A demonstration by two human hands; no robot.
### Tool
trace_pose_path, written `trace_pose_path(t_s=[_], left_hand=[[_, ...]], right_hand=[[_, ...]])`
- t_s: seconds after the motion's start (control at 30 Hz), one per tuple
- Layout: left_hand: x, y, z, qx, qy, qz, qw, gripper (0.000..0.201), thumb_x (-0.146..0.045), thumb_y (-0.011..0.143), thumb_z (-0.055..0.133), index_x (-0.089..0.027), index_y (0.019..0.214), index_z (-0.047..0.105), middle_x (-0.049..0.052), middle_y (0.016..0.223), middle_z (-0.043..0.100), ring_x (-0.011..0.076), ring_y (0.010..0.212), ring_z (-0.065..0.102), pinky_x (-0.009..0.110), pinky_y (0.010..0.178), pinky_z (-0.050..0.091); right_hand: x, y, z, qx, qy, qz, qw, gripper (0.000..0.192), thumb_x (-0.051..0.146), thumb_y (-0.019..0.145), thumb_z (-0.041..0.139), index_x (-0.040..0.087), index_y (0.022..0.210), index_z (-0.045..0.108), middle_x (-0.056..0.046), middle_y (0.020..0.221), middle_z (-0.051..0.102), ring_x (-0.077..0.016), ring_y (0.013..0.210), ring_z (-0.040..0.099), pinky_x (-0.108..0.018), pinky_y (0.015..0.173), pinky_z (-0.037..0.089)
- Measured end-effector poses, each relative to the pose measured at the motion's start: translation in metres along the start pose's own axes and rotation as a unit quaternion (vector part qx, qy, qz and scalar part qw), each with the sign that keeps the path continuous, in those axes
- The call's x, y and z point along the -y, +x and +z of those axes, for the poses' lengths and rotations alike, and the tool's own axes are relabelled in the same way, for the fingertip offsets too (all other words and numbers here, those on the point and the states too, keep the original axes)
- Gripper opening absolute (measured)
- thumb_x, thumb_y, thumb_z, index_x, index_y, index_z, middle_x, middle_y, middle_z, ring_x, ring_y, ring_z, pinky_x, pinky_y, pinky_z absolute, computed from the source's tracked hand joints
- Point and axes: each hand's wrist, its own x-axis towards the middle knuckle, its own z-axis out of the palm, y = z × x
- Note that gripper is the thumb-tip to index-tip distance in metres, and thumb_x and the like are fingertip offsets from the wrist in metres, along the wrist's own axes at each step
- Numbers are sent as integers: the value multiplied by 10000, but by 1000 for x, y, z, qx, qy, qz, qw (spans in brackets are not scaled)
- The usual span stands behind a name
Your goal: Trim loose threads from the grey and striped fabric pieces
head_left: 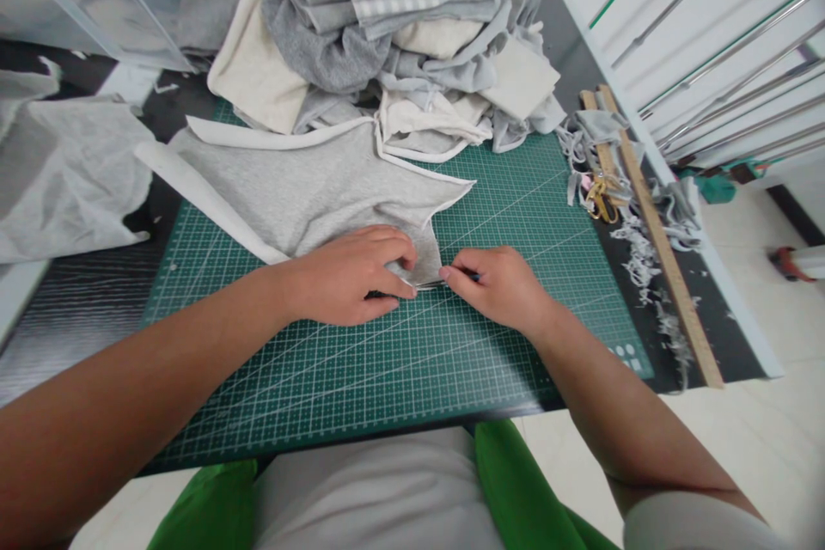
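1. Head view; left hand (351, 275) curled, fingers pinching the near edge of a grey fabric piece (309, 185) w/ white trim; palm pressing it flat on the green cutting mat (451, 361).
2. Right hand (503, 288) closed round a thin metal tool (430, 284); tip points left, touching the fabric edge just beside left fingertips; can't tell what kind of tool, mostly hidden by the hand.
3. Fabric piece lies spread across mat's far-left part, near corner betw. the two hands.
4. Behind it: big pile of grey/white/cream cloth (387, 26), touching mat's far edge.
5. Right of mat: wooden ruler (657, 232) lying lengthwise on dark table (77, 309); scissors w/ yellowish handles (601, 198) beside it; grey scraps (638, 253) scattered around.
6. Far left: white cloth (64, 180) draped over table edge.
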Motion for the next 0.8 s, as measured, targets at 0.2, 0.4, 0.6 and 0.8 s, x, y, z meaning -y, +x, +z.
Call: trace_pose_path(t_s=[0.2,0.4,0.6,0.8], left_hand=[[1,0,0,-6,-5,3,1000,221,-278,858,608,-285,1056,707,61,1164,566,235,1116,501,453,1003,398],[1,0,1,-10,-10,3,1000,219,-267,848,621,-288,1047,711,59,1153,571,235,1115,503,454,1004,397],[0,0,0,-8,-6,3,1000,217,-268,850,617,-286,1043,713,62,1149,569,238,1113,500,457,1004,397],[1,-1,0,-2,-3,1,1000,217,-278,851,618,-284,1046,714,63,1158,562,240,1124,491,462,1020,382]], right_hand=[[0,0,-3,20,-9,-1,1000,387,422,916,480,187,621,567,17,532,531,-95,505,454,-261,540,249],[-1,0,-4,21,-10,0,1000,382,418,910,485,189,619,577,14,530,539,-98,502,457,-260,541,256],[1,0,-3,19,-19,4,1000,375,427,915,479,185,653,594,13,538,544,-102,519,479,-258,552,263],[3,1,-1,14,-10,16,1000,385,431,902,502,189,609,570,19,514,529,-98,497,455,-259,537,252]])
